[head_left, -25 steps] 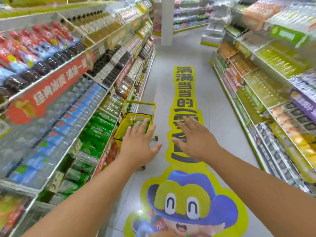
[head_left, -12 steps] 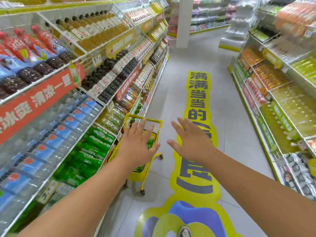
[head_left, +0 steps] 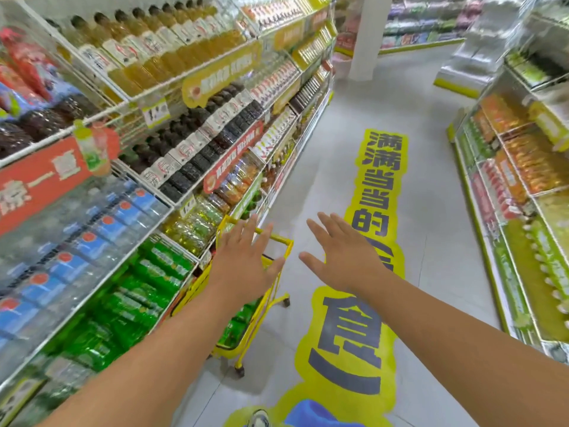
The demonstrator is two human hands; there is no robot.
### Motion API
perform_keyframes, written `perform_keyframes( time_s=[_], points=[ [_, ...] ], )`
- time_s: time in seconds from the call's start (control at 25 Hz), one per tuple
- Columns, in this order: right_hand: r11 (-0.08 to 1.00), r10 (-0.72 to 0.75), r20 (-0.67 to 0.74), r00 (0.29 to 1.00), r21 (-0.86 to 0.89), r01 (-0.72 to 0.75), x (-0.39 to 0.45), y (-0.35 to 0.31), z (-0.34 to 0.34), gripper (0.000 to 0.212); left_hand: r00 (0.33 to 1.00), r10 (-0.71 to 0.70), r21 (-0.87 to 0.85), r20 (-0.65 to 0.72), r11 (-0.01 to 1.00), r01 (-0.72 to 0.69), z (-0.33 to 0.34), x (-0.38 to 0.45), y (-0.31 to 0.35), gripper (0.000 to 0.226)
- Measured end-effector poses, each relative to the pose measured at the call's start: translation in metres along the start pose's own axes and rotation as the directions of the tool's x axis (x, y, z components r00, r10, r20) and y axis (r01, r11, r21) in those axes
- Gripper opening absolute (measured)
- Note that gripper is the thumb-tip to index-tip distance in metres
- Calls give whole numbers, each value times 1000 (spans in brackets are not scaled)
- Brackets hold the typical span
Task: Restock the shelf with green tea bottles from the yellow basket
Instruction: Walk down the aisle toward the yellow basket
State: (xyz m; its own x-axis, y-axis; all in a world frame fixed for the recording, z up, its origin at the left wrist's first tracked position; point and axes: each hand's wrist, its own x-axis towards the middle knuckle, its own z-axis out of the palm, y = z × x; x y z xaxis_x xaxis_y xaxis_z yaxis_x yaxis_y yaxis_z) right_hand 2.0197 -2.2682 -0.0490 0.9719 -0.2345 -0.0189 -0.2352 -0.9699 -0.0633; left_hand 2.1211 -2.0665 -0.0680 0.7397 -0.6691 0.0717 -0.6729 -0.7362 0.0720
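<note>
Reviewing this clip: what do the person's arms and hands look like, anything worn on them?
Both forearms are bare as far as the frame shows: no sleeves, gloves, watch or bands in view. The left hand and right hand show no rings on the fingers, though the image is slightly blurred.

Bright, even store lighting; shadows soft and faint on pale grey floor [head_left: 332, 124]. Motion blur smears left drinks shelving [head_left: 92, 241] and right shelves. Wide-angle bending at frame edges.
</note>
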Motion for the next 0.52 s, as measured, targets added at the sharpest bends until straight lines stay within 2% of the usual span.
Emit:
perform_keyframes(
  time_s=[0.24,0.44,0.52],
  points=[
    [995,-98,16,995,-19,99,103,-8,14,102,998,-60,5,20,998,60,24,70,-47,88],
    [982,-186,89,978,7,186,186,-32,27,99,988,-155,-14,28,988,155,34,117,-100,83],
    [974,-227,109,968,14,227,213,-42,29,91,980,-192,-23,51,981,193,37,127,-117,80]
  ],
)
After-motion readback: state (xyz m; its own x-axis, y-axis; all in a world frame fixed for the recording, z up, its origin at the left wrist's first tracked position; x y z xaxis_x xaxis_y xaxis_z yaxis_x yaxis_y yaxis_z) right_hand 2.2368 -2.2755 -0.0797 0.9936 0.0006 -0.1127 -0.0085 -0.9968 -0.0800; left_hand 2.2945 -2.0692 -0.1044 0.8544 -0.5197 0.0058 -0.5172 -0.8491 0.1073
